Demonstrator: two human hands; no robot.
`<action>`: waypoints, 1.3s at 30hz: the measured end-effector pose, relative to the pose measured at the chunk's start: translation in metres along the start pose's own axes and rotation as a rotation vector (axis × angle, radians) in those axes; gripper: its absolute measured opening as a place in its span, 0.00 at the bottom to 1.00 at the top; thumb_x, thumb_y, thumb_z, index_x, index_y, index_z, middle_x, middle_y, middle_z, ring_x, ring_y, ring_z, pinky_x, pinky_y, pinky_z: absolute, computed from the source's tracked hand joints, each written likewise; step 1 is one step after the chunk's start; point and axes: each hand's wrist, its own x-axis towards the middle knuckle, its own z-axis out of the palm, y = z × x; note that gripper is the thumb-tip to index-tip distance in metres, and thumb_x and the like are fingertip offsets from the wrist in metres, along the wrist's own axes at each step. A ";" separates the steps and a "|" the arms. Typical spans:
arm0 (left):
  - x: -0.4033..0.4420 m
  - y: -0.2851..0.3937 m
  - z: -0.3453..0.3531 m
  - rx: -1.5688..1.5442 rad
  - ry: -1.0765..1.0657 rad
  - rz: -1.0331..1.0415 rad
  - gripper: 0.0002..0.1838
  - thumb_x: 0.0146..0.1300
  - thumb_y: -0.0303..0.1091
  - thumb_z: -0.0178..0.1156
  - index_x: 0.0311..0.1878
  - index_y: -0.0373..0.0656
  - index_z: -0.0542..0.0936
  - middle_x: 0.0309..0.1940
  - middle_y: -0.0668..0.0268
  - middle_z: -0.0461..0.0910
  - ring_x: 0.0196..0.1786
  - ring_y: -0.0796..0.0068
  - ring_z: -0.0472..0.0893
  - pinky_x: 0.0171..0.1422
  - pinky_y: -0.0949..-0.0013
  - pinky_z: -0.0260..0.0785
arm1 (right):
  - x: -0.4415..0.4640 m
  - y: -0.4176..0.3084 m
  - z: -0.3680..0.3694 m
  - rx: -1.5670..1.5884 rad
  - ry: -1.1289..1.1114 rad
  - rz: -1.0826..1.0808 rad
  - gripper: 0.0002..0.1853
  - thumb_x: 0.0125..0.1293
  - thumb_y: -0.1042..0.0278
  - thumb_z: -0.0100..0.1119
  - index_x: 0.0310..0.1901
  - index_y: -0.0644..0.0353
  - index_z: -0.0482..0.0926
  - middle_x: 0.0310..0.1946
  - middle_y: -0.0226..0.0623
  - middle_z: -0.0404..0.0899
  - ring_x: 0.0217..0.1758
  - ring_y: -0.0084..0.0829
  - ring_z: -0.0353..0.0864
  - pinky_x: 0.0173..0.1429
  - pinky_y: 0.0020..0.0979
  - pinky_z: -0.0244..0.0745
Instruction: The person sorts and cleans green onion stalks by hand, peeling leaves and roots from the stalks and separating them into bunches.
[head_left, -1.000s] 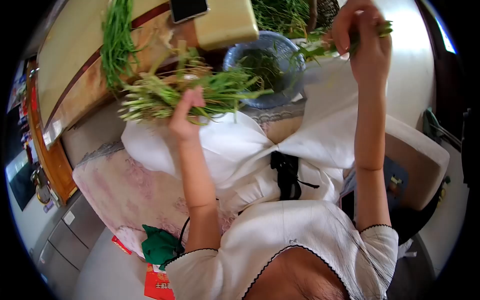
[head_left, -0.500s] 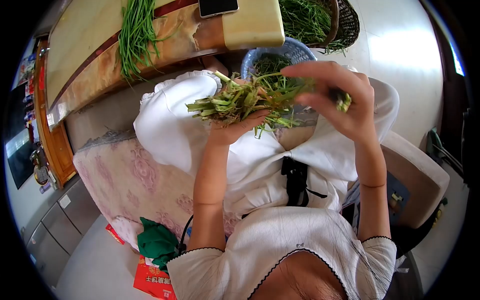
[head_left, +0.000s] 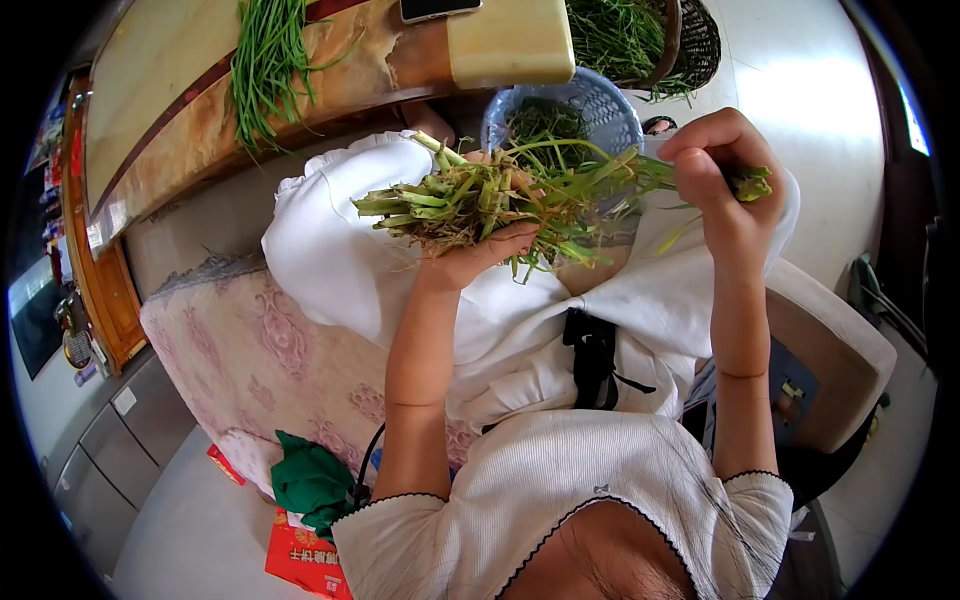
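Observation:
A thick bunch of green stalks [head_left: 470, 200], with pale cut ends toward the left, lies in my left hand [head_left: 485, 255], whose fingers wrap round it from below. My right hand [head_left: 730, 180] is closed on a few green stems [head_left: 750, 184] at the right; their ends stick out past the fingers. Some long leaves stretch between the bunch and my right hand. Just beyond the bunch is a blue plastic basket [head_left: 612, 112] with loose greens [head_left: 545, 130] inside.
The stone-topped table [head_left: 510, 45] carries a pile of long green stalks [head_left: 270, 75] and a phone [head_left: 438, 8]. A wicker basket [head_left: 700, 45] of greens stands on the floor at the upper right. Green cloth [head_left: 312, 482] and a red box [head_left: 305, 560] are at lower left.
My left hand has turned and moved right with the bunch, its cut ends now nearer. My right hand came down to the bunch, then moved slightly right, and is closed on some stems.

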 end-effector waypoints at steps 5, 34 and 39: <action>0.001 0.004 0.005 -0.442 -0.075 -0.043 0.26 0.40 0.20 0.60 0.43 0.41 0.60 0.37 0.64 0.69 0.43 0.72 0.69 0.47 0.72 0.64 | -0.005 -0.003 0.002 0.024 -0.011 -0.010 0.05 0.47 0.76 0.55 0.28 0.66 0.72 0.17 0.28 0.70 0.17 0.11 0.61 0.21 0.12 0.55; 0.014 0.011 0.011 -0.319 0.259 0.043 0.09 0.48 0.18 0.51 0.35 0.37 0.68 0.26 0.64 0.71 0.22 0.75 0.71 0.23 0.75 0.64 | 0.012 -0.047 -0.068 0.525 0.507 -0.342 0.08 0.52 0.68 0.37 0.20 0.59 0.64 0.12 0.24 0.54 0.09 0.16 0.45 0.15 0.19 0.40; 0.019 0.012 0.006 -0.304 0.422 0.078 0.08 0.46 0.18 0.52 0.32 0.37 0.69 0.23 0.65 0.70 0.19 0.76 0.69 0.21 0.75 0.63 | 0.015 -0.074 -0.092 -0.205 0.624 -0.567 0.15 0.57 0.60 0.38 0.15 0.54 0.63 0.18 0.26 0.64 0.22 0.20 0.63 0.27 0.26 0.65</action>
